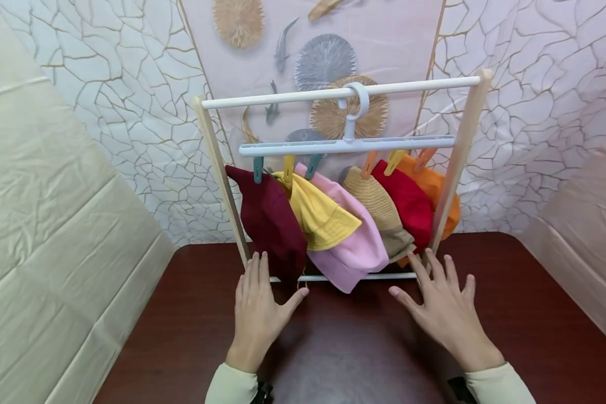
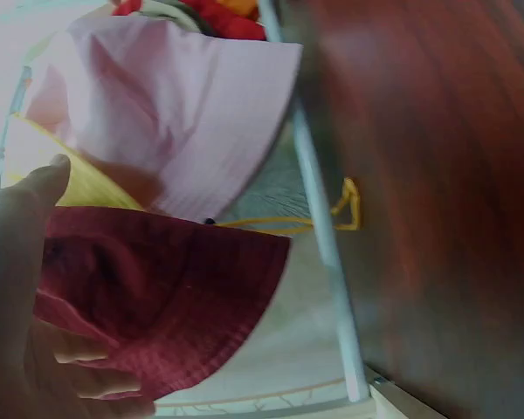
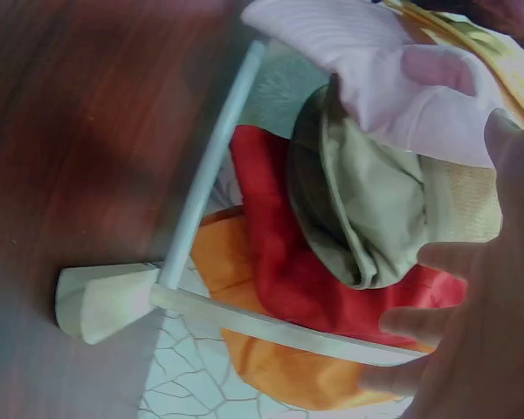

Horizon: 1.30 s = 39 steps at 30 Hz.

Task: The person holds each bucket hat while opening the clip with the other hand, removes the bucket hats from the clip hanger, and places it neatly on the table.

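Six hats on one rack; two flat hands.

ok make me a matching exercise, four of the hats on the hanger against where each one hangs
Things:
1. maroon hat
2. yellow hat
3. straw hat
4. orange hat

Places:
A. far right, by the right post
B. far left, by the left post
C. between the pink hat and the red hat
D. between the maroon and pink hats

Pairs: 1-B, 2-D, 3-C, 4-A
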Motion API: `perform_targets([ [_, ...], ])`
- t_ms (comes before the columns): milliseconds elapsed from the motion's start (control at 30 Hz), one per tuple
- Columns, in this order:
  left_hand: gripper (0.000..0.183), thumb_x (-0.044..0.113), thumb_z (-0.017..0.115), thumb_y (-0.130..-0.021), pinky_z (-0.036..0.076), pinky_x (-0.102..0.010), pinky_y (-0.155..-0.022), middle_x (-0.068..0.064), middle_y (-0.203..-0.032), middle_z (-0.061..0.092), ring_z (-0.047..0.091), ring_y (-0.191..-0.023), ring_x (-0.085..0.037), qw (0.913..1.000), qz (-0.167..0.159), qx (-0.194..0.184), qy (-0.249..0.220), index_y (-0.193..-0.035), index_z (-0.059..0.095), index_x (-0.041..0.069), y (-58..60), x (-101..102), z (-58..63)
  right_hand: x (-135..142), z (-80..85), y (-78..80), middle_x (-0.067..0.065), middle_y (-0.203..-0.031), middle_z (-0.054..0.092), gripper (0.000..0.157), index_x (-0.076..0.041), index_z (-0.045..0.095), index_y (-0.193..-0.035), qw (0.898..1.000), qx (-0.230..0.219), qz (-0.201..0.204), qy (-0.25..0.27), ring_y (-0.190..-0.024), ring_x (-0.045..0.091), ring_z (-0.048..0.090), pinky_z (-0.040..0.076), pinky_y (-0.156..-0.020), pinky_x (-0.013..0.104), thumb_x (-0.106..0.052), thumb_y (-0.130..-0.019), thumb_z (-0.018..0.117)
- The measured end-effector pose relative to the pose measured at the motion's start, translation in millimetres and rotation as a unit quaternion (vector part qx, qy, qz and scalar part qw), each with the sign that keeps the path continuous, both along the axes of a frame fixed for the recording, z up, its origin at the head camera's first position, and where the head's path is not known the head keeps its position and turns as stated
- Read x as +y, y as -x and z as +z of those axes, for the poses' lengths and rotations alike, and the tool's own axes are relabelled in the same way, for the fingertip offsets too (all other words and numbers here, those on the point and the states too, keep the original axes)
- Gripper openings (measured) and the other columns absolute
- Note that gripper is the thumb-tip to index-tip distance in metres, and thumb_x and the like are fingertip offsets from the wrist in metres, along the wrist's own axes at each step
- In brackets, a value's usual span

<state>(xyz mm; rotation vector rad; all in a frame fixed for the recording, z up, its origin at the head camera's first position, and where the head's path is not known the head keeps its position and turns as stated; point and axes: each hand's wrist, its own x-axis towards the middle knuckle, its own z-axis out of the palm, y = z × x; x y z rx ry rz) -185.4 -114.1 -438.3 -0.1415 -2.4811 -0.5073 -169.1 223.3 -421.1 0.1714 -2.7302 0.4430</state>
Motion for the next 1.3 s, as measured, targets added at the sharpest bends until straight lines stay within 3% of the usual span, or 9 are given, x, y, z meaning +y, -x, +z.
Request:
perform_targets([
  [267, 0.110, 0.077, 0.062, -0.078, 0.032, -0.055, -0.112, -0.019, -0.153, 0.041, 0.039, -0.141, -0.035, 0.9996, -0.021, 0.014, -0.011, -0.153, 0.033, 0.003, -3.9, 0, 15.6, -12, 14.7, -12.5, 0.020, -0.150, 0.039, 0.086, -0.018, 0.040, -0.152, 0.996, 0.080, 0.015, 0.023, -0.134, 0.047, 0.035, 0.028, -0.096, 0.073, -0.062, -0.084, 0.068],
  [433, 0.101, 0.072, 0.063, -0.081, 0.033, -0.057, -0.112, -0.018, -0.153, 0.041, 0.039, -0.141, -0.034, 0.9971, -0.052, 0.034, -0.043, -0.153, 0.035, 0.008, -3.1, -2, 31.8, -28, 27.8, -20.1, 0.015, -0.136, 0.053, 0.064, -0.010, 0.056, -0.138, 0.986, 0.139, 0.039, 0.084, -0.121, 0.038, 0.051, 0.045, -0.084, 0.063, -0.038, -0.085, 0.078],
  [533, 0.093, 0.067, 0.063, -0.085, 0.037, -0.057, -0.109, -0.016, -0.152, 0.042, 0.039, -0.141, -0.032, 0.9935, -0.073, 0.036, -0.079, -0.153, 0.036, 0.010, -1.8, -5, 43.9, -43, 34.5, -21.3, 0.010, -0.130, 0.057, 0.052, -0.008, 0.061, -0.130, 0.979, 0.153, 0.062, 0.116, -0.118, 0.030, 0.055, 0.050, -0.084, 0.056, -0.027, -0.085, 0.079],
  [733, 0.072, 0.055, 0.064, -0.091, 0.048, -0.048, -0.098, -0.007, -0.141, 0.052, 0.053, -0.122, -0.026, 0.9790, -0.093, 0.044, -0.176, -0.146, 0.046, 0.012, 5.7, -5, 71.5, -77, 47.3, -10.8, 0.006, -0.116, 0.064, 0.041, -0.005, 0.064, -0.122, 0.965, 0.165, 0.118, 0.163, -0.105, 0.022, 0.057, 0.045, -0.086, 0.036, -0.017, -0.086, 0.078],
  [867, 0.065, 0.052, 0.068, -0.090, 0.053, -0.038, -0.090, -0.004, -0.123, 0.061, 0.060, -0.105, -0.020, 0.9614, -0.094, 0.027, -0.257, -0.138, 0.051, 0.013, 14.8, 5, 83.5, -99, 56.1, -1.9, 0.008, -0.108, 0.065, 0.035, -0.004, 0.066, -0.118, 0.956, 0.183, 0.143, 0.181, -0.098, 0.024, 0.053, 0.044, -0.081, 0.036, -0.015, -0.087, 0.077],
  [967, 0.062, 0.057, 0.070, -0.086, 0.056, -0.034, -0.083, 0.000, -0.110, 0.064, 0.064, -0.097, -0.014, 0.9498, -0.079, 0.000, -0.303, -0.128, 0.054, 0.014, 21.3, 15, 86.9, -110, 63.0, 5.1, 0.008, -0.106, 0.065, 0.032, -0.005, 0.066, -0.119, 0.950, 0.162, 0.162, 0.211, -0.093, 0.020, 0.057, 0.049, -0.079, 0.037, -0.015, -0.090, 0.074],
  [1033, 0.058, 0.061, 0.071, -0.083, 0.056, -0.033, -0.078, 0.001, -0.100, 0.066, 0.065, -0.088, -0.012, 0.9506, -0.058, -0.014, -0.304, -0.116, 0.059, 0.014, 24.6, 21, 87.1, -116, 67.0, 11.7, 0.007, -0.106, 0.066, 0.030, -0.004, 0.065, -0.120, 0.945, 0.133, 0.180, 0.239, -0.091, 0.016, 0.061, 0.054, -0.077, 0.037, -0.014, -0.093, 0.071],
  [1167, 0.043, 0.057, 0.070, -0.085, 0.051, -0.035, -0.068, 0.004, -0.082, 0.067, 0.064, -0.075, -0.010, 0.9686, -0.019, -0.010, -0.248, -0.095, 0.065, 0.015, 28.7, 29, 85.0, -126, 72.9, 24.6, 0.009, -0.111, 0.067, 0.028, -0.003, 0.063, -0.122, 0.932, 0.088, 0.212, 0.281, -0.091, 0.017, 0.067, 0.059, -0.077, 0.037, -0.013, -0.096, 0.066],
  [1300, 0.025, 0.040, 0.069, -0.091, 0.051, -0.035, -0.061, 0.007, -0.076, 0.068, 0.063, -0.068, -0.008, 0.9819, -0.019, 0.021, -0.187, -0.088, 0.069, 0.016, 30.1, 33, 82.4, -130, 77.5, 33.4, 0.011, -0.118, 0.067, 0.027, -0.002, 0.063, -0.123, 0.923, 0.069, 0.220, 0.307, -0.100, 0.020, 0.068, 0.057, -0.084, 0.039, -0.014, -0.098, 0.062],
])
